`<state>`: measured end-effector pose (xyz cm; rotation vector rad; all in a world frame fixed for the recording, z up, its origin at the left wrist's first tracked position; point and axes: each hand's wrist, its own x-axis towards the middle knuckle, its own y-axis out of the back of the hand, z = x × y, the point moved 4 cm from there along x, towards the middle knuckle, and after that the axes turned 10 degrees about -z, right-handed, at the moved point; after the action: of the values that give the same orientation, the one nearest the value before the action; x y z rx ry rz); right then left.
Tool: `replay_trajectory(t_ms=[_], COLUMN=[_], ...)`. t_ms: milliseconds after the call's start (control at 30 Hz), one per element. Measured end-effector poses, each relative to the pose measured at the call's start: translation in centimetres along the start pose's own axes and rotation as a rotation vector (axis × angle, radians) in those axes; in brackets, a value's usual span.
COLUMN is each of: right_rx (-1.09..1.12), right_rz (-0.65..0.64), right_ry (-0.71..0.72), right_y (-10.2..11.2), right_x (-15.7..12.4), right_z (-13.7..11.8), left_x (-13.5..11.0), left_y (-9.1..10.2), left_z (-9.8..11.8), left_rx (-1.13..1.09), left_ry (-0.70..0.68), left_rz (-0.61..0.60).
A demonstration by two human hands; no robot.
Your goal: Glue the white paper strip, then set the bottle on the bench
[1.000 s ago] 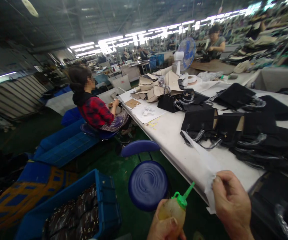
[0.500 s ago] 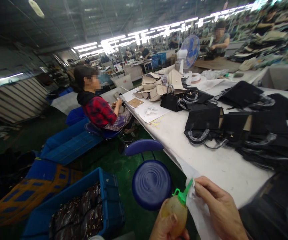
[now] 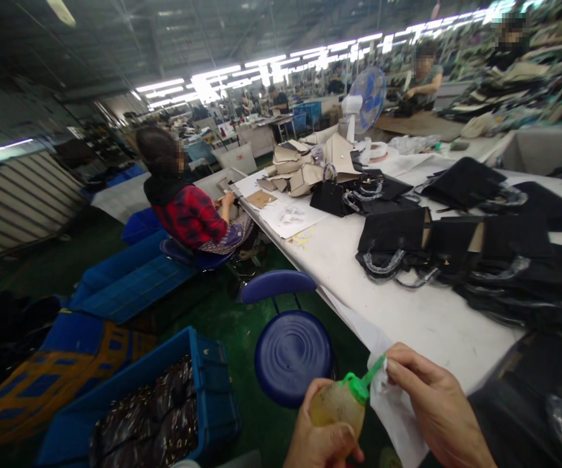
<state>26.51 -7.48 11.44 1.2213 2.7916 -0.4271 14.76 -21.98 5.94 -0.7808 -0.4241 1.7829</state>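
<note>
At the bottom of the view my left hand (image 3: pixel 320 442) is closed round a small yellowish squeeze bottle (image 3: pixel 335 408) with a green nozzle cap (image 3: pixel 361 383). My right hand (image 3: pixel 439 409) pinches a white cloth (image 3: pixel 392 402) and presses it against the tip of the nozzle. The cloth hangs down below my fingers and trails up onto the edge of the white table (image 3: pixel 421 318).
Several black handbags (image 3: pixel 397 237) lie across the table, with tan ones (image 3: pixel 305 170) and a fan (image 3: pixel 366 101) further back. A blue stool (image 3: pixel 293 348) stands by the table edge. A seated person in a red checked top (image 3: pixel 190 214) works at the left. Blue crates (image 3: pixel 154 409) sit on the green floor.
My right hand brought the white cloth down from above the table edge to the bottle's nozzle and now holds it against the tip. The bottle stayed in my left hand.
</note>
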Motion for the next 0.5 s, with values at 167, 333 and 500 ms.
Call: replay_trajectory(t_ms=[167,333,500], right_rx=[-0.034,-0.029,-0.101], right_rz=[-0.046,-0.050,0.001], right_ry=[0.028,0.033,0.035], right_y=[0.4,0.3,0.1], right_x=[0.0,0.2,0.4], right_z=[-0.5,-0.5,0.1], left_x=[0.0,0.2,0.2], left_y=[-0.2,0.0,0.0], left_z=[1.0,0.9,-0.5], left_rx=[0.129,0.174,0.009], left_ry=[0.115,0.133,0.154], left_rz=[-0.037,-0.068,-0.150])
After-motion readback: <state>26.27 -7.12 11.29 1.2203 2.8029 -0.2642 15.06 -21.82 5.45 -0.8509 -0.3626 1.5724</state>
